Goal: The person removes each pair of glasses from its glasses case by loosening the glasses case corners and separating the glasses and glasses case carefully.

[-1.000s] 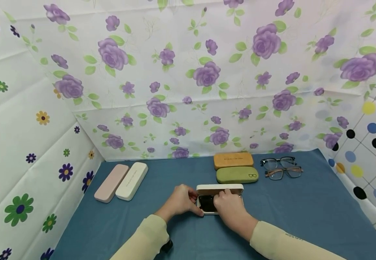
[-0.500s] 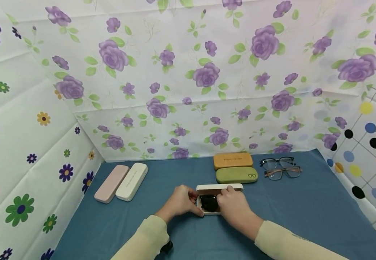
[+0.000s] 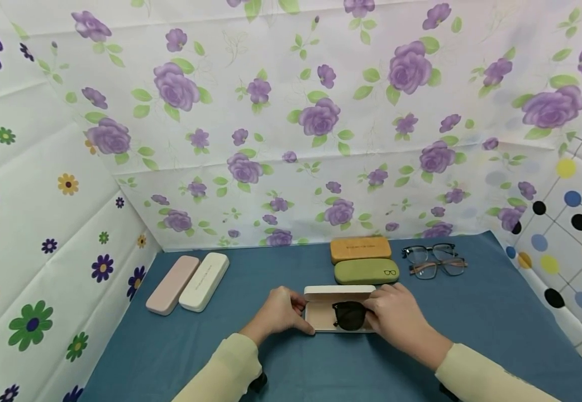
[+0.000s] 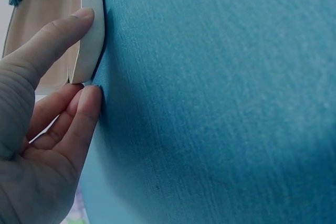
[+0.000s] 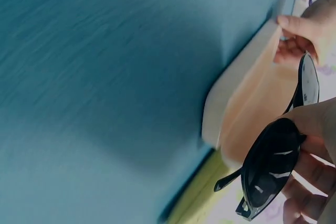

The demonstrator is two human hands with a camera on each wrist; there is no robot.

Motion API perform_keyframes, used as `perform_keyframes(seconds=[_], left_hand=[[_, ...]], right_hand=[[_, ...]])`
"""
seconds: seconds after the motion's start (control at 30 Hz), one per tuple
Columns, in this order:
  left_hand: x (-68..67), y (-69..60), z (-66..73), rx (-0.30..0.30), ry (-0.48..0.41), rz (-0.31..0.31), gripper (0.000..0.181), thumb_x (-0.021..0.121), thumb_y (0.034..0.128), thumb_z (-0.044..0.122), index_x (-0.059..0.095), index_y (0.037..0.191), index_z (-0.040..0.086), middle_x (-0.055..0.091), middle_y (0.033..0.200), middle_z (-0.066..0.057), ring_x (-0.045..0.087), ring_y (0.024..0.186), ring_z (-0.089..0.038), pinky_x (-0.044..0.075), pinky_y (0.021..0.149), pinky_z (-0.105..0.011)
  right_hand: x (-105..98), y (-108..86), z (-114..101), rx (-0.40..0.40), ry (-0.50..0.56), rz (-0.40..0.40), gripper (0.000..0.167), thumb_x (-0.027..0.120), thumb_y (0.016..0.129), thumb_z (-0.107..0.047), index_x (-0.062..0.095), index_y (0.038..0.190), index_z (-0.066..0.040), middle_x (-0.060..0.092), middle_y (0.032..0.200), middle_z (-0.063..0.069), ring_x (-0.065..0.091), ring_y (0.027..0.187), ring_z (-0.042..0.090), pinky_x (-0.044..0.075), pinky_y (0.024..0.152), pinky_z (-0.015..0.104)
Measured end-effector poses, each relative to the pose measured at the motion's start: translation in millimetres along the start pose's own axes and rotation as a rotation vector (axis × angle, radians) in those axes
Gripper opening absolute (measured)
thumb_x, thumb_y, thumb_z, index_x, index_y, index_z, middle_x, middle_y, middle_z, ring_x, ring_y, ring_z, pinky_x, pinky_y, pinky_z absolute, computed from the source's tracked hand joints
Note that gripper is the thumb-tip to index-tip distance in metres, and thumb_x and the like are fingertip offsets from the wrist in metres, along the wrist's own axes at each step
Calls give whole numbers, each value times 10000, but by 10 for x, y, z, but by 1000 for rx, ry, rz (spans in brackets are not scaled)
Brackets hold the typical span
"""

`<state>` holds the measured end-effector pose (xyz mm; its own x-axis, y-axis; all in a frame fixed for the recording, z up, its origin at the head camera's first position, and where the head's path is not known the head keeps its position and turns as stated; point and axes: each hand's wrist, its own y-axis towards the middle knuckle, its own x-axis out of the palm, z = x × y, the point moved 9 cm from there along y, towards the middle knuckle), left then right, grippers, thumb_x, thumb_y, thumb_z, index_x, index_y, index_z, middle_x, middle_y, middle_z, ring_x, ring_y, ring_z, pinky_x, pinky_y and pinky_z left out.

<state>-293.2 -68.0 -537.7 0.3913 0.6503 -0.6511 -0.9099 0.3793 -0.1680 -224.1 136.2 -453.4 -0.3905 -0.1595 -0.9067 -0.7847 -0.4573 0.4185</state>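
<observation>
We find the right hand point(image 3: 399, 316) pinching dark sunglasses point(image 3: 349, 316) over an open case point(image 3: 320, 317). The left hand point(image 3: 278, 313) grips the case's end.

Cannot read the lettering point(image 3: 365, 246) on the orange case point(image 3: 360, 250) or closed white case point(image 3: 204, 281) in the head view, nor see the part of the sunglasses point(image 3: 349, 316) behind the right hand point(image 3: 396, 318). Can see the left hand point(image 4: 39, 166) cut off by the left wrist view's left edge, and the green case point(image 5: 201, 190) by the right wrist view's bottom edge.
</observation>
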Motion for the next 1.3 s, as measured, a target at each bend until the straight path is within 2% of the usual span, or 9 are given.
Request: perform_keyframes(seconds=[0.17, 0.3, 0.43, 0.6, 0.73, 0.9, 1.1, 1.3], left_hand=[[-4, -7, 4, -2, -5, 5, 548, 921, 506, 327, 717, 976, 134, 690, 827, 20, 609, 709, -65, 514, 611, -242], [-3, -14, 6, -7, -6, 6, 558, 925, 498, 323, 716, 973, 118, 688, 821, 20, 605, 704, -67, 512, 607, -238], [-8, -19, 11, -11, -2, 8, 562, 927, 490, 323, 717, 969, 117, 686, 810, 30, 605, 701, -60, 511, 606, -233], [-22, -23, 26, -2, 4, 10, 558, 929, 482, 330, 722, 957, 123, 690, 800, 25, 606, 692, -57, 511, 606, -231], [-29, -17, 28, -2, 9, 12, 553, 929, 480, 336, 721, 948, 129, 689, 800, 21, 603, 691, -59, 508, 606, -230], [-25, -7, 16, -7, 7, 11, 555, 929, 479, 339, 718, 949, 132, 688, 806, 20, 603, 693, -59, 508, 608, -230], [-16, -7, 3, -6, -3, 13, 552, 928, 484, 332, 715, 952, 132, 683, 810, 27, 601, 701, -58, 509, 613, -227], [-15, -9, 0, -15, -3, 13, 551, 929, 484, 327, 716, 953, 131, 678, 797, 39, 601, 700, -62, 508, 612, -232]], right_hand=[[-128, -105, 202, -37, 43, 13, 90, 767, 716, -225, 738, 792, -265, 666, 769, -129, 520, 682, 73, 313, 606, 258], [-160, -214, 439, -56, 116, -18, 111, 787, 715, -258, 734, 810, -282, 656, 791, -155, 565, 736, 45, 434, 646, 297], [-167, -344, 725, -60, 144, -53, 153, 800, 705, -281, 724, 833, -316, 642, 814, -183, 580, 762, 20, 476, 686, 330], [-199, -478, 1095, -16, 131, -86, 193, 810, 692, -281, 735, 870, -294, 667, 855, -158, 609, 801, 46, 498, 716, 346], [-215, -538, 1377, 24, 121, -63, 205, 813, 683, -251, 750, 876, -225, 690, 861, -94, 635, 806, 114, 510, 732, 399], [-133, -588, 1678, 46, 89, -48, 215, 811, 678, -235, 757, 877, -177, 706, 866, -34, 654, 831, 185, 499, 758, 455], [62, -657, 1935, 105, 84, -124, 218, 782, 723, -195, 746, 927, -128, 703, 954, 54, 647, 917, 279, 513, 738, 470], [217, -660, 2061, 125, 82, -191, 209, 761, 753, -163, 738, 953, -105, 691, 990, 101, 640, 927, 317, 513, 729, 476]])
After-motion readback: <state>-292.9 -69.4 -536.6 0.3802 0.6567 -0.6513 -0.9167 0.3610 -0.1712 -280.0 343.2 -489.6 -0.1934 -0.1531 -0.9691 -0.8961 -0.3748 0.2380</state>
